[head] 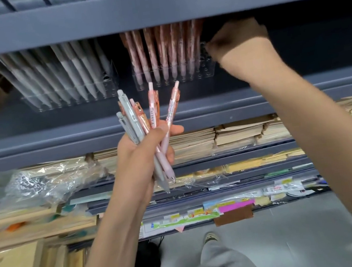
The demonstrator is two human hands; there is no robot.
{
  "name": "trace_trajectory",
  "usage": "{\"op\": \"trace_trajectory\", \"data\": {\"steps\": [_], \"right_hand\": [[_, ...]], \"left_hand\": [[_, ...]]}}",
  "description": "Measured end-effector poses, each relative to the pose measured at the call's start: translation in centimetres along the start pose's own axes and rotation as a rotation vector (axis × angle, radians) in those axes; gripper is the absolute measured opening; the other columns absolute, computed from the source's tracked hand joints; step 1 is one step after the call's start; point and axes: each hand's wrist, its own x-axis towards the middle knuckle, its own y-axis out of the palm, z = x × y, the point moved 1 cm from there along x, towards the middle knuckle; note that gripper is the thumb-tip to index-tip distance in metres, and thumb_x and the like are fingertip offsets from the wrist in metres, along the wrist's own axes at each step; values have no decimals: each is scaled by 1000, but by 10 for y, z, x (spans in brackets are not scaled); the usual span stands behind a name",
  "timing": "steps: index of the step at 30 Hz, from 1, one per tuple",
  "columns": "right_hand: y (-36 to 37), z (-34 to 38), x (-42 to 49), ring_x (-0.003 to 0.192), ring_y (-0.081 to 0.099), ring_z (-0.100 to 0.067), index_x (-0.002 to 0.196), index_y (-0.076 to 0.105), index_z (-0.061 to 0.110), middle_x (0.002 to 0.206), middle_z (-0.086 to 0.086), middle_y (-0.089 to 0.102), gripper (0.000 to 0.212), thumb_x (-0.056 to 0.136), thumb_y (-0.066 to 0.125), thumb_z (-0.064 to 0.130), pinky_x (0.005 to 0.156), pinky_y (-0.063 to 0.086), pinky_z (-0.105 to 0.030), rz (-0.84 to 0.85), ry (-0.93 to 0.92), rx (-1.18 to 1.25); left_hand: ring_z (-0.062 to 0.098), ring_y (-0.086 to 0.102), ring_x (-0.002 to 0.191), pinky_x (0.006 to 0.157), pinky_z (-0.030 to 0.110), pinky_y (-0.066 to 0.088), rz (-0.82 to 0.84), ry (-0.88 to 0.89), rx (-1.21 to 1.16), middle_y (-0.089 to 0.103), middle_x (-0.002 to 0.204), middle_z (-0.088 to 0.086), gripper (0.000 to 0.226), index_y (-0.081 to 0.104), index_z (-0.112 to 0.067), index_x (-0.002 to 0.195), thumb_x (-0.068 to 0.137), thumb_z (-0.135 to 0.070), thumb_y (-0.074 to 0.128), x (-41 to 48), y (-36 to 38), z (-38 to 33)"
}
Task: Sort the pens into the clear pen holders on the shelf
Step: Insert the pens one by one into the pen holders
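Note:
My left hand (144, 153) grips a bunch of pens (147, 123), grey ones and pink-orange ones, fanned upward in front of the shelf edge. On the shelf stand two clear pen holders: the left holder (72, 97) is filled with grey pens, the right holder (174, 75) with pink-orange pens. My right hand (236, 40) reaches under the upper shelf to the right end of the right holder, fingers curled in shadow. Whether it holds a pen is hidden.
A dark grey upper shelf board (154, 8) hangs low over the holders. Below the shelf edge (103, 134) lie stacks of brown notebooks (215, 137), crumpled plastic wrap (49, 179) and coloured labels. Wooden boxes sit at lower left. The grey floor shows below.

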Motion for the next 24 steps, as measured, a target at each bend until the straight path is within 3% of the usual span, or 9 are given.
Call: {"op": "trace_trajectory", "data": {"steps": [2, 5, 8, 10, 13, 16, 18, 21, 24], "right_hand": [[1, 4, -34, 50, 53, -5, 77, 72, 16, 68, 2, 70, 25, 88, 65, 38, 49, 43, -16, 190, 46, 389], [6, 8, -69, 60, 56, -6, 85, 78, 22, 80, 2, 74, 19, 83, 71, 40, 52, 46, -20, 487, 0, 540], [14, 3, -75, 63, 52, -15, 90, 75, 15, 75, -3, 69, 13, 82, 76, 26, 52, 42, -24, 515, 35, 677], [17, 0, -75, 62, 52, -15, 91, 70, 9, 78, -7, 70, 13, 84, 75, 19, 52, 42, -25, 500, 75, 776], [13, -4, -67, 64, 62, -17, 96, 62, 6, 88, -15, 74, 11, 90, 67, 13, 54, 49, -25, 326, 93, 944], [-2, -13, -50, 62, 68, -22, 96, 59, 3, 79, -13, 72, 8, 89, 62, 5, 58, 55, -28, -121, 87, 1073], [-11, -21, -39, 63, 69, -24, 91, 59, 7, 74, -5, 71, 10, 86, 57, -1, 62, 58, -33, -347, 47, 1063], [-17, -29, -26, 68, 70, -23, 91, 62, 9, 76, 1, 70, 13, 87, 53, 0, 70, 60, -43, -463, -1, 939], [-14, -25, -18, 70, 69, -27, 84, 62, 17, 79, -6, 68, 16, 88, 54, 4, 72, 59, -49, -430, -59, 852]], "left_hand": [[12, 50, 47, 46, 23, 45, 10, -1, 14, 67, 73, 13, 23, 79, -16, 82, 95, -25, 64, 0, 4, 1], [12, 50, 47, 47, 23, 45, 26, -6, -5, 70, 74, 10, 22, 78, -12, 84, 95, -25, 63, 1, 10, 2], [14, 52, 48, 50, 26, 47, 41, 2, -5, 71, 86, 24, 21, 77, -18, 82, 96, -21, 61, 1, 14, 3], [17, 58, 51, 51, 27, 51, 22, -9, -25, 76, 92, 15, 16, 72, -17, 88, 98, -18, 59, 3, 16, 4], [18, 68, 56, 48, 24, 50, -66, -49, -38, 77, 82, 7, 13, 66, -15, 88, 99, -19, 59, 8, 13, 8], [17, 62, 50, 46, 26, 49, -126, -61, -68, 63, 61, 0, 14, 54, -14, 87, 97, -19, 62, 11, 10, 9], [14, 53, 46, 44, 26, 46, -147, -56, -91, 57, 59, -1, 15, 51, -16, 90, 97, -20, 63, 13, 8, 9], [14, 49, 46, 43, 25, 44, -125, -35, -86, 59, 64, 1, 12, 51, -14, 98, 99, -21, 61, 14, 9, 6], [13, 50, 45, 42, 23, 42, -74, -20, -42, 64, 67, 1, 22, 53, 0, 108, 100, -20, 58, 14, 11, 2]]}}
